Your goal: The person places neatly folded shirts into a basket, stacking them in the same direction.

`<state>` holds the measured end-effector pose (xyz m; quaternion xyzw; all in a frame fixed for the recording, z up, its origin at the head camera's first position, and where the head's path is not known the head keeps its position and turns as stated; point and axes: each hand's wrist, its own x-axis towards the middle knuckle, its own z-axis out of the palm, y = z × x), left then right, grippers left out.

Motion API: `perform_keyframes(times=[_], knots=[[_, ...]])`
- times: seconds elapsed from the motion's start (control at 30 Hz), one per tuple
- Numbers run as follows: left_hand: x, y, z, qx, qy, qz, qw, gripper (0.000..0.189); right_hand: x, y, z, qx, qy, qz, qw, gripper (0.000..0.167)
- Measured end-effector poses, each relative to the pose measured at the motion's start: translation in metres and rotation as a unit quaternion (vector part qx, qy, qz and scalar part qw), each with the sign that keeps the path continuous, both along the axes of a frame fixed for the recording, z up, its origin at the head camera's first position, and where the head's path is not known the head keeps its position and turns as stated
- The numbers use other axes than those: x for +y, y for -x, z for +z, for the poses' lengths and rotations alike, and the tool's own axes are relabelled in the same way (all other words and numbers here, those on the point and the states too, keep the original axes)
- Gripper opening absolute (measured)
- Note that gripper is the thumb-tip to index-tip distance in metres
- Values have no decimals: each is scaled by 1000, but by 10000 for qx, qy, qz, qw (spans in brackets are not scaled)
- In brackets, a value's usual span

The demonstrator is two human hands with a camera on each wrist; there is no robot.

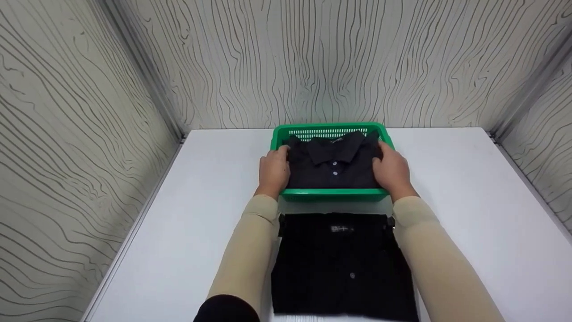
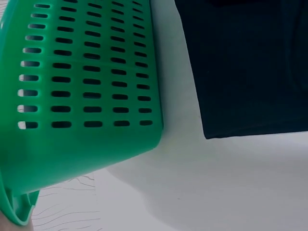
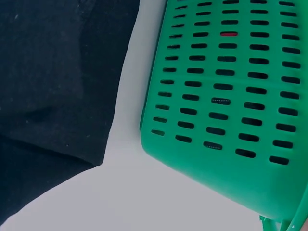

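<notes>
My left hand (image 1: 274,172) grips the left end of a green plastic basket (image 1: 333,192), and my right hand (image 1: 392,171) grips its right end. Inside the basket lies a folded dark polo shirt (image 1: 321,174), collar toward the back, two pale buttons showing. In the left wrist view, a bit of hand (image 2: 10,225) appears beside the basket's end handle (image 2: 21,207). The slotted basket wall (image 3: 226,110) fills much of the right wrist view. Between my forearms, a second dark shirt (image 1: 335,264) lies flat on the table in front of the basket.
The white table (image 1: 201,201) extends to both sides of the basket. A wood-grain patterned wall (image 1: 330,62) rises close behind it, with similar panels at left and right. A narrow strip of table separates the basket from the flat shirt.
</notes>
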<state>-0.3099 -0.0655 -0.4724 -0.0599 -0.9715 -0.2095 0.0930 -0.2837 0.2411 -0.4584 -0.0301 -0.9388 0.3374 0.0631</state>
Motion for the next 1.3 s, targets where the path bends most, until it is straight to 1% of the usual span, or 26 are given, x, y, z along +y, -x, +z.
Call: perform_keyframes(times=[0.1,0.27,0.37,0.47,0.57,0.67,0.73,0.8,0.87,0.93,1.0,1.07,1.2,1.3], knots=[[0,0,0,2,-68,20,10000,36,0,0,-1,54,76,-47,9999,56],[0,0,1,50,-124,20,9999,35,0,0,-2,278,57,-125,9995,59],[0,-1,2,75,-213,39,9997,33,0,0,-2,380,64,-211,9990,63],[-1,-2,2,147,-293,63,9994,30,0,-1,-1,505,241,-278,9980,65],[-2,-4,2,245,-271,116,9993,25,0,-3,0,788,624,-403,9941,58],[-4,-4,3,338,-235,174,9990,20,0,-6,0,1101,971,-569,9875,45],[-5,-4,3,366,-264,182,9988,17,0,-7,1,1279,1051,-647,9841,36],[-6,-3,4,380,-385,152,9984,16,-1,-7,1,1479,1046,-737,9807,30],[-8,-2,4,289,-545,113,9980,15,-2,-8,1,1663,1103,-841,9763,27],[-10,-2,4,127,-725,60,9973,16,-2,-8,-1,1890,1225,-970,9695,26],[-12,-3,5,-112,-944,1,9955,18,-1,-9,-3,2069,1388,-1050,9628,26],[-14,-4,7,-360,-1171,-109,9924,22,2,-11,-3,2174,1498,-1069,9586,26],[-18,-10,11,-678,-1656,-364,9832,29,12,-19,3,2217,1703,-1060,9543,26],[-23,-17,13,-771,-1951,-394,9770,32,18,-27,11,2136,1802,-1023,9547,26]])
